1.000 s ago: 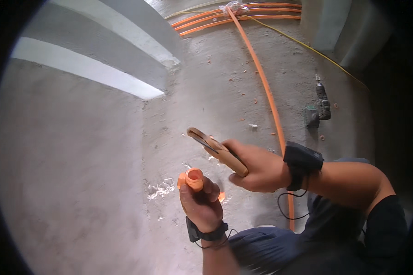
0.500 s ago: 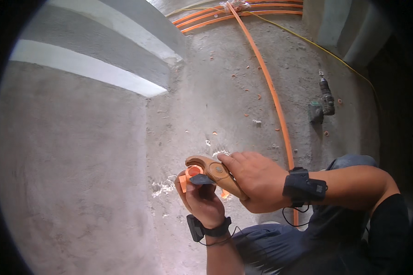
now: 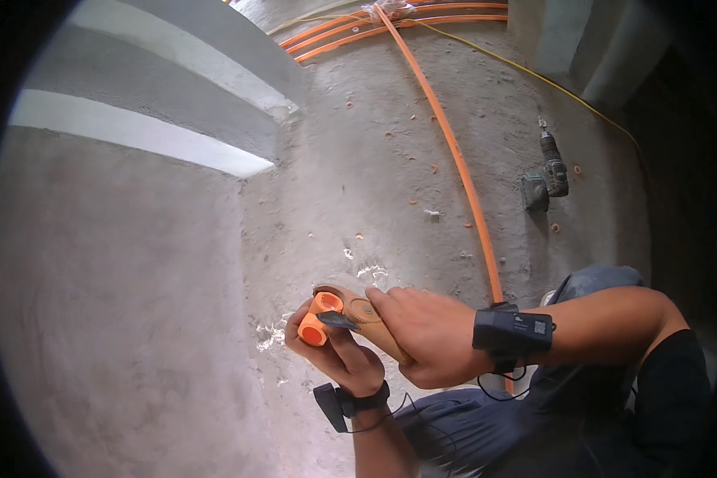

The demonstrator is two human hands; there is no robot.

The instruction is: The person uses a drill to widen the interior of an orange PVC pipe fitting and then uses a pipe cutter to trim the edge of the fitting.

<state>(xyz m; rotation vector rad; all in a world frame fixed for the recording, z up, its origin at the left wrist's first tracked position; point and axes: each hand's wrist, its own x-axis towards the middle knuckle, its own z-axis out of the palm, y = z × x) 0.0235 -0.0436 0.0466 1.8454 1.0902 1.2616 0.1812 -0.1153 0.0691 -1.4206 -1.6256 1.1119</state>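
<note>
This seems to be a building site, because the walls are bare, and on the rough floor lie orange pipe and a power drill.

Left fingers curl upward; right fingers clasp.

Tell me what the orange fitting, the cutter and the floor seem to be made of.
Orange fitting: probably moulded plastic, smooth, judging by its even colour and clean rims.
Cutter: tan-brown body, perhaps coated metal, though its dull surface could be plastic; the dark, flat blade looks like steel.
Floor: likely unfinished concrete or mortar, grey and rough.
</note>
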